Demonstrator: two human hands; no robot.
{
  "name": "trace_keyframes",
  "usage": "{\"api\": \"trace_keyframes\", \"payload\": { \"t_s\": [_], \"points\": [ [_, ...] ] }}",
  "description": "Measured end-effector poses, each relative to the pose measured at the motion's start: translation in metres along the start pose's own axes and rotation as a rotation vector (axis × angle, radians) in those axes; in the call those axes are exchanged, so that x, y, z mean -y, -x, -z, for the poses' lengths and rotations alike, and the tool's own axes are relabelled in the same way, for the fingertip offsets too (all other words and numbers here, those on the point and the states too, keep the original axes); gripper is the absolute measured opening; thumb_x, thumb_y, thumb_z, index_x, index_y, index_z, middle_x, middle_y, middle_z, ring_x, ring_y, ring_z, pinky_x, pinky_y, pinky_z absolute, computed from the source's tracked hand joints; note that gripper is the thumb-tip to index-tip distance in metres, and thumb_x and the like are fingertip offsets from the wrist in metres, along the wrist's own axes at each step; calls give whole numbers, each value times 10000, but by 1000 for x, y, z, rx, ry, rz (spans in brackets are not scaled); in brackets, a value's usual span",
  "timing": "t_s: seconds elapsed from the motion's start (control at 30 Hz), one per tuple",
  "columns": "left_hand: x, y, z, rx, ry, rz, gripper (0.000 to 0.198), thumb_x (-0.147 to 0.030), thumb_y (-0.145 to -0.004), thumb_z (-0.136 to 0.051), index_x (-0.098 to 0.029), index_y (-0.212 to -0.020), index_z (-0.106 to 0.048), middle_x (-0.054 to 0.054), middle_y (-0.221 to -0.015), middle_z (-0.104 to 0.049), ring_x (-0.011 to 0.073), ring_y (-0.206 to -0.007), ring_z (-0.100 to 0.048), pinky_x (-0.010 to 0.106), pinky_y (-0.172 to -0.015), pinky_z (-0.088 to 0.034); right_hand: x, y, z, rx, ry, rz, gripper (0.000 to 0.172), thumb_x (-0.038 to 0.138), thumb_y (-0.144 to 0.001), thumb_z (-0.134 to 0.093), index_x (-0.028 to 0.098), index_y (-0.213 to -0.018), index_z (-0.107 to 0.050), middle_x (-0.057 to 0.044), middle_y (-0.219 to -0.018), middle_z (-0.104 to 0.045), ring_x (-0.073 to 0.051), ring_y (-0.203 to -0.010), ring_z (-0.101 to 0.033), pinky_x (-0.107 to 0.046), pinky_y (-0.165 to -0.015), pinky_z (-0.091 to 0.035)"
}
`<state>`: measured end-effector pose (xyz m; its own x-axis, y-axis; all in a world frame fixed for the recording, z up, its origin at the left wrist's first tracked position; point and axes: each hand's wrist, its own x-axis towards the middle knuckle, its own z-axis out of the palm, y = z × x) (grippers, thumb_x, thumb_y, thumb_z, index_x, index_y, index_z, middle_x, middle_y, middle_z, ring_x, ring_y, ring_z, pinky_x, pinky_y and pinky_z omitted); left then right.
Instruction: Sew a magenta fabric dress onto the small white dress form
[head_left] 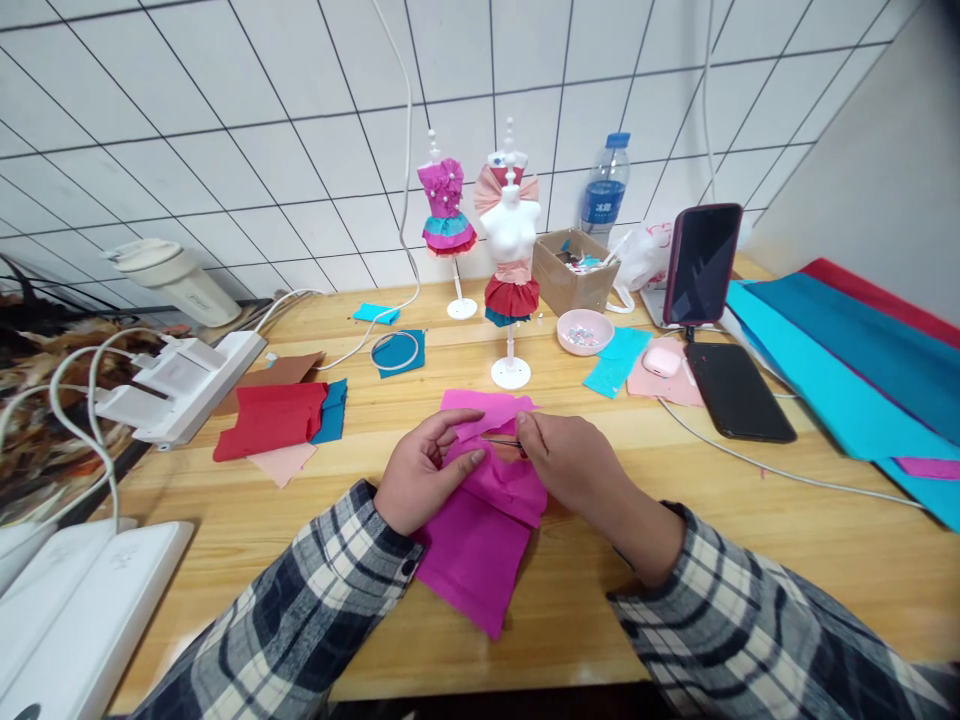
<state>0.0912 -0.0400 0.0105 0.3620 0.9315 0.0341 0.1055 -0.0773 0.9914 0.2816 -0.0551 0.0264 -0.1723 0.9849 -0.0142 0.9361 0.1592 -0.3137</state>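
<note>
A sheet of magenta crepe paper (484, 560) lies on the table in front of me, its upper part lifted and split by a gap. My left hand (429, 468) pinches the left edge of this paper between thumb and fingers. In my right hand (574, 462) is a pair of small scissors (504, 443); their thin blades point left into the gap, and the handles are mostly hidden by my fingers. Just beyond the paper stands a white mini mannequin (511, 225) wearing a pink waistband and a red and teal skirt.
Behind are another dressed mannequin (444, 200), a cardboard box (571, 285), a pink bowl (585, 333) of beads and a bottle (604, 190). Phones (739, 392) and coloured paper sheets (847, 370) are at right. Red paper (271, 420) and a power strip (191, 385) lie left.
</note>
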Motion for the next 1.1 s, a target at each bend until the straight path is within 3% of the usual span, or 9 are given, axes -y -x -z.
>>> {"api": "trace_keyframes", "payload": {
  "t_s": [0.2,0.47,0.77,0.97,1.1],
  "points": [
    [3,1,1,33,95,47,410,-342,-819,-691,-158,-1172,-594,99,-1042,-724,225,-975,-684,311,-821,-536,1,1,1,0,15,1,485,328,-1021,-199,197,-825,-622,-53,-775,-698,-176,-693,-617,-318,-551,-193],
    [-1,2,-1,85,156,65,494,-296,-795,-715,-178,-1247,-554,82,-993,-733,213,-905,-695,287,-751,-543,1,0,-3,1,-2,35,475,355,-1025,-214,196,-824,-614,-56,-779,-698,-173,-690,-615,-304,-553,-217],
    [1,1,8,-54,19,-1,343,-374,-872,-616,-196,-1162,-659,89,-1176,-680,248,-1089,-615,343,-954,-455,1,2,-1,-36,-52,61,430,363,-1018,-236,216,-877,-615,-27,-810,-701,-167,-710,-609,-296,-560,-222],
    [0,3,5,66,182,71,433,-348,-869,-623,-190,-1266,-555,98,-1077,-705,217,-905,-679,302,-771,-526,-1,0,-2,10,-68,100,469,393,-1023,-198,220,-871,-607,-18,-796,-698,-157,-692,-602,-284,-558,-229],
    [-6,5,7,146,149,67,531,-297,-822,-678,-182,-1311,-507,105,-1084,-693,219,-898,-683,278,-731,-528,-1,1,-3,-1,-27,120,484,372,-1021,-170,213,-877,-604,-27,-778,-690,-163,-675,-598,-295,-548,-197]
  ]
}}
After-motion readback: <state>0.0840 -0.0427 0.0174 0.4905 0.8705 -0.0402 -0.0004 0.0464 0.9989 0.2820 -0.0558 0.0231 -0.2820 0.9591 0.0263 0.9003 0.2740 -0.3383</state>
